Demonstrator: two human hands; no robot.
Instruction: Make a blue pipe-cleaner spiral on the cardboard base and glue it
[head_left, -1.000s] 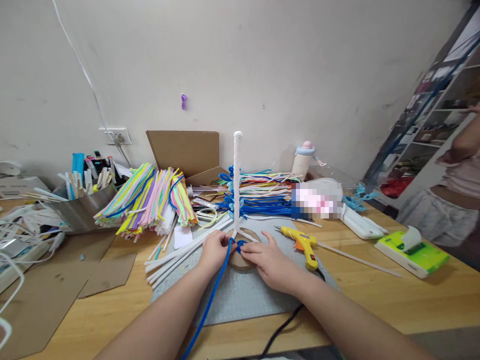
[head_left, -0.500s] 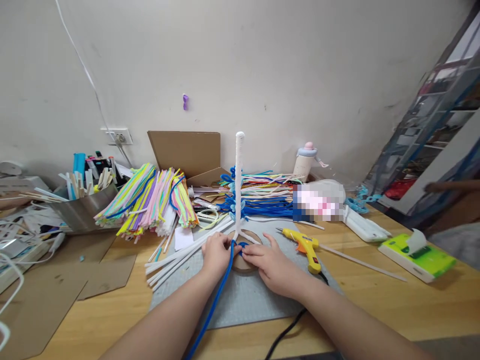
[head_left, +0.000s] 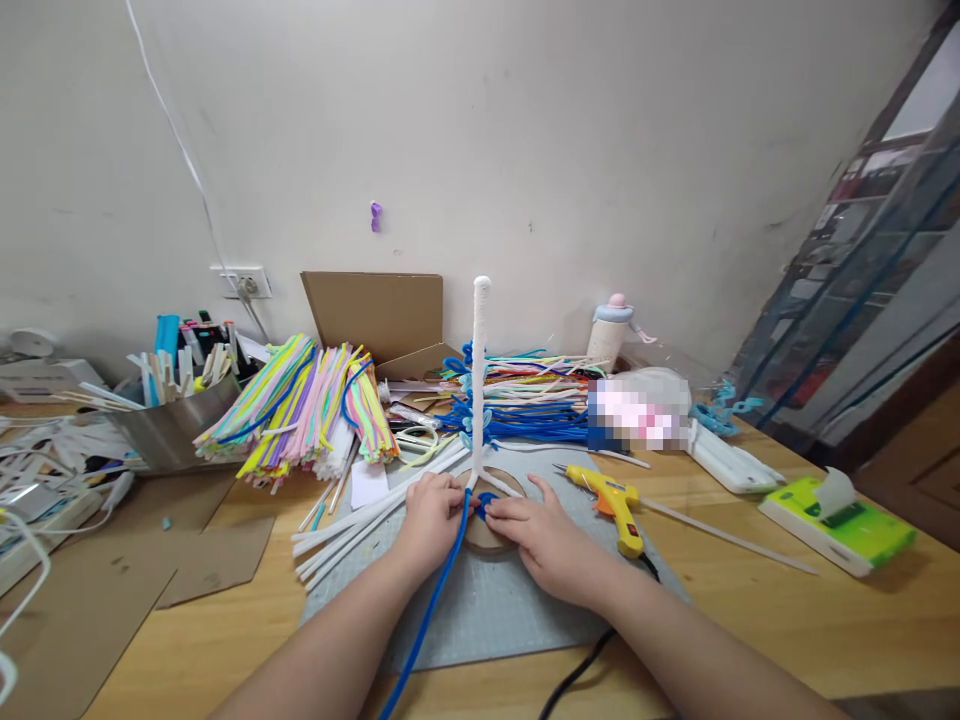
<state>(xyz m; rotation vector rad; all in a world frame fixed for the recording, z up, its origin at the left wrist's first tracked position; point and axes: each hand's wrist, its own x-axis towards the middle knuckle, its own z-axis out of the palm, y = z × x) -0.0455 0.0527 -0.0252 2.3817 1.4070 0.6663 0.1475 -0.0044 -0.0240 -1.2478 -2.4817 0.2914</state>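
A white fuzzy post (head_left: 479,370) stands upright on a round cardboard base (head_left: 493,546), with white legs spreading at its foot. At the post's foot lies a small blue coil (head_left: 485,502) of pipe cleaner. My left hand (head_left: 431,522) is closed at the coil's left side, pinching the blue pipe cleaner (head_left: 437,592), whose long tail runs down toward me. From the right, my right hand (head_left: 555,548) presses its fingertips on the coil, with one finger raised; its thumb is hidden. Blue looped pieces (head_left: 466,380) show behind the post.
A yellow glue gun (head_left: 616,505) with a glue stick lies right of my hands on the grey mat (head_left: 465,640). White pipe cleaners (head_left: 360,525) lie left. Coloured bundles (head_left: 300,410), a metal holder (head_left: 176,430), a bottle (head_left: 609,335) and a green tissue pack (head_left: 836,525) stand around.
The whole view has shifted slightly, with things sitting a little lower. Both hands stay at the blue coil in nearly the same pose. A person's arm at the far right has left the view.
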